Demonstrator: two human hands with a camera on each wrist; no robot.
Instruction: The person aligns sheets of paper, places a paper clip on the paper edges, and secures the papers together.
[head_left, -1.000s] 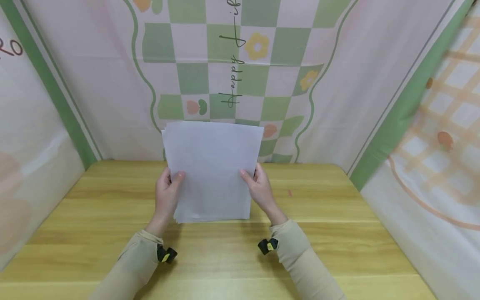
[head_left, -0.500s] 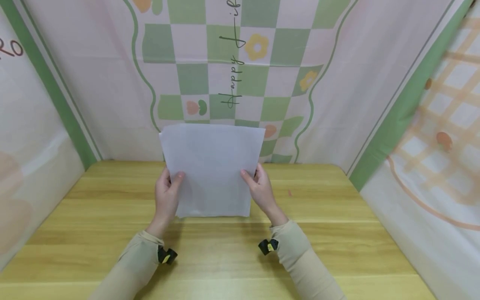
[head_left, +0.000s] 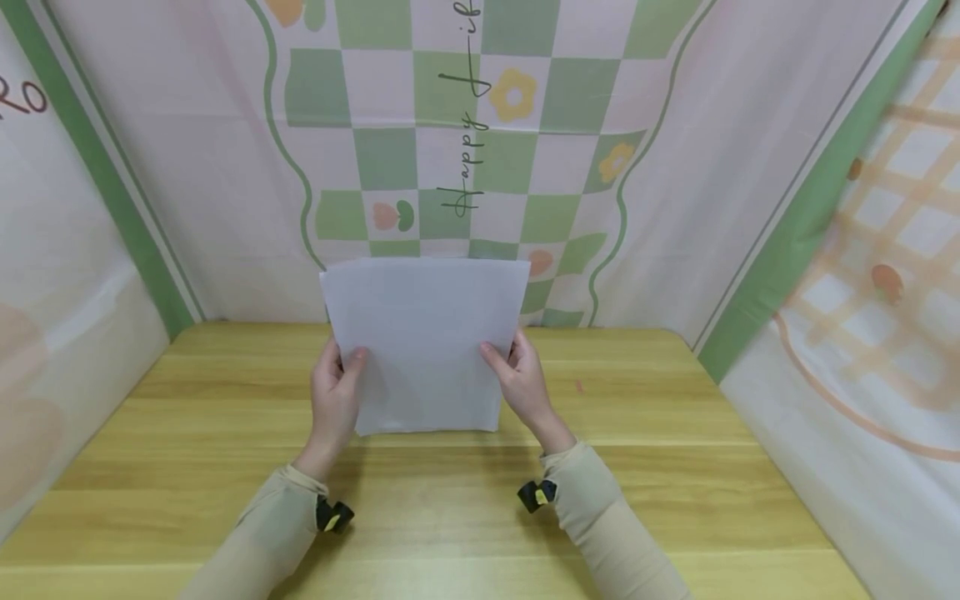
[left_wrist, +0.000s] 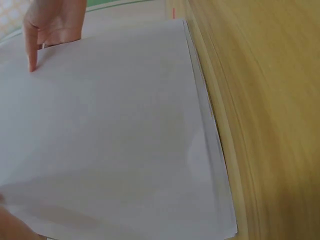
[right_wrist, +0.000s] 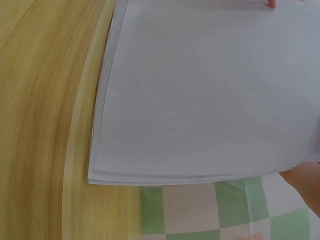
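A thin stack of blank white paper sheets (head_left: 427, 350) stands tilted up between both hands, its lower edge close over the wooden table (head_left: 442, 508). The left hand (head_left: 333, 404) grips the stack's left edge, thumb on the front face and fingers behind, mostly hidden. On the opposite edge the right hand (head_left: 527, 387) holds it the same way. Slightly offset sheet edges show along the bottom of the stack (left_wrist: 115, 125) in the left wrist view. In the right wrist view, several layers show at one corner of the paper (right_wrist: 200, 100).
A patterned cloth (head_left: 442, 158) with green checks and flowers hangs behind the table. Cloth panels stand at both sides. Each sleeve carries a small black wrist camera, the left one (head_left: 333, 514) and the right one (head_left: 536, 496). A small red mark (head_left: 579, 386) lies on the tabletop.
The top of the stack has dropped slightly and its lower edge has risen a little in view. Corners that stuck out at the left now line up more evenly. Both hands keep their grip.
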